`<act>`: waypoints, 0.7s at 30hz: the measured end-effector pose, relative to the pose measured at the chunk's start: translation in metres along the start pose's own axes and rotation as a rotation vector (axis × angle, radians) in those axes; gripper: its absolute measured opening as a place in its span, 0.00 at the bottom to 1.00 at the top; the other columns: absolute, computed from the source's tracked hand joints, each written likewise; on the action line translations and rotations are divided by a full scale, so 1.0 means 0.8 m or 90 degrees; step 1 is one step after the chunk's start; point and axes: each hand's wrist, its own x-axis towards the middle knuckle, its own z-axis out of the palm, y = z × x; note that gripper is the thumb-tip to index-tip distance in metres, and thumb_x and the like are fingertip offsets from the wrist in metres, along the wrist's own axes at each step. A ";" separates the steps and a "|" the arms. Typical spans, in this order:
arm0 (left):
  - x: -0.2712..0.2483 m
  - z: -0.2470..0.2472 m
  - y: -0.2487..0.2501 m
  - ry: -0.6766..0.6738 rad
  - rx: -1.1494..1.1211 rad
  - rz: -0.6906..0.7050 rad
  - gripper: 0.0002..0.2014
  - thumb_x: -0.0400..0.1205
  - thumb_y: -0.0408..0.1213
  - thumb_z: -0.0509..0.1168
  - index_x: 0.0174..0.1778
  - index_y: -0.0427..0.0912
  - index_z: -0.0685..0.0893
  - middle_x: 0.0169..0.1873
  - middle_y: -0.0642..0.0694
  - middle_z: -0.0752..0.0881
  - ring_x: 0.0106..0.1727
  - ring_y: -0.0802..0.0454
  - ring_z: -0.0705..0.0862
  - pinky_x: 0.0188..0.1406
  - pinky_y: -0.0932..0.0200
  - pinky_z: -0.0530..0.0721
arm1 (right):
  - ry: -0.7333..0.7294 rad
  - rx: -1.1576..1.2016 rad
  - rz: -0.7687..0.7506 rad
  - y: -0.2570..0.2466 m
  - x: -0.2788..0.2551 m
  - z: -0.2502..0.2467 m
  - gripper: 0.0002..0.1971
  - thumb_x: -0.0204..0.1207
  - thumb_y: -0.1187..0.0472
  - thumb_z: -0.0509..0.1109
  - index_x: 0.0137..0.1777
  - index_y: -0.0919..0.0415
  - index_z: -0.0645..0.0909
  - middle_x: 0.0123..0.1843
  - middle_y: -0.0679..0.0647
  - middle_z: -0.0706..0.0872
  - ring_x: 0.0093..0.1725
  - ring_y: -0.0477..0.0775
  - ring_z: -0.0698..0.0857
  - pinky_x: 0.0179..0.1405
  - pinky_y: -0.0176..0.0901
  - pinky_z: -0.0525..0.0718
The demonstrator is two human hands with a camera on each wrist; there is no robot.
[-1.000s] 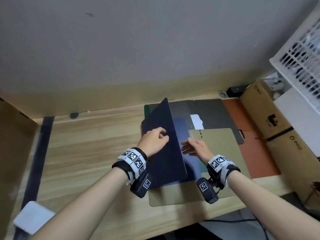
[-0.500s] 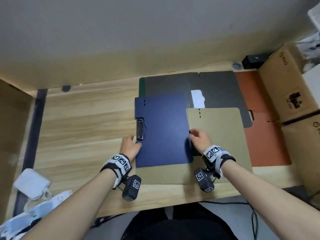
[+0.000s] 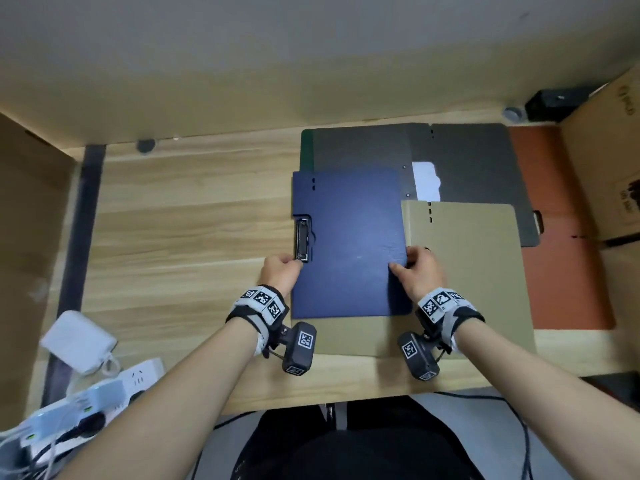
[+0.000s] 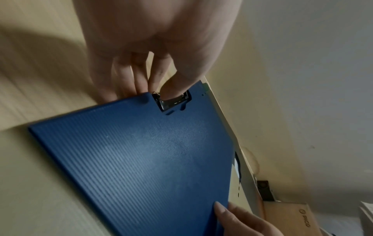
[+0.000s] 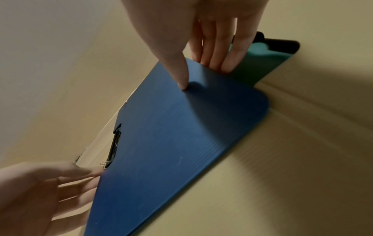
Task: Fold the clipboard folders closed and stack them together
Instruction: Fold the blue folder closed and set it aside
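A dark blue clipboard folder (image 3: 346,244) lies closed on an open olive folder (image 3: 467,271) near the table's front edge. My left hand (image 3: 294,265) pinches its left edge, with the thumb on the metal clip (image 4: 171,102) and the fingers underneath. My right hand (image 3: 403,263) pinches the right edge, thumb (image 5: 181,79) on the cover and fingers (image 5: 214,55) tucked below it. Behind lie an open grey folder (image 3: 467,150) holding a white slip, a green folder edge (image 3: 306,150) and an orange folder (image 3: 561,271).
Cardboard boxes (image 3: 602,168) stand along the right side and a cardboard panel (image 3: 31,237) along the left. A white adapter (image 3: 79,341) and a power strip (image 3: 86,400) lie at the front left. A wall runs close behind the table (image 3: 173,237).
The blue cover, upright a second ago, has swung down flat and shut. My left hand moved from the cover to the clip edge; my right hand took hold of the right edge.
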 end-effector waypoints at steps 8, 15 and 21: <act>-0.032 -0.032 0.032 -0.098 0.000 0.033 0.22 0.67 0.43 0.73 0.58 0.49 0.86 0.51 0.48 0.89 0.52 0.47 0.88 0.58 0.45 0.88 | 0.128 0.000 0.025 -0.020 -0.018 0.041 0.26 0.61 0.39 0.73 0.53 0.57 0.83 0.52 0.59 0.87 0.53 0.66 0.85 0.53 0.56 0.86; -0.012 -0.051 0.030 -0.183 -0.087 0.044 0.31 0.77 0.28 0.74 0.77 0.34 0.71 0.70 0.38 0.80 0.67 0.43 0.82 0.69 0.51 0.80 | 0.206 0.001 0.046 -0.030 -0.034 0.064 0.29 0.66 0.41 0.77 0.59 0.62 0.82 0.64 0.61 0.78 0.68 0.66 0.71 0.70 0.50 0.66; 0.011 -0.094 0.014 -0.098 -0.203 0.033 0.28 0.81 0.29 0.70 0.78 0.38 0.74 0.73 0.42 0.79 0.73 0.45 0.78 0.75 0.52 0.73 | 0.211 0.089 -0.048 -0.070 -0.055 0.098 0.26 0.67 0.45 0.79 0.59 0.59 0.79 0.58 0.53 0.77 0.64 0.58 0.74 0.67 0.49 0.73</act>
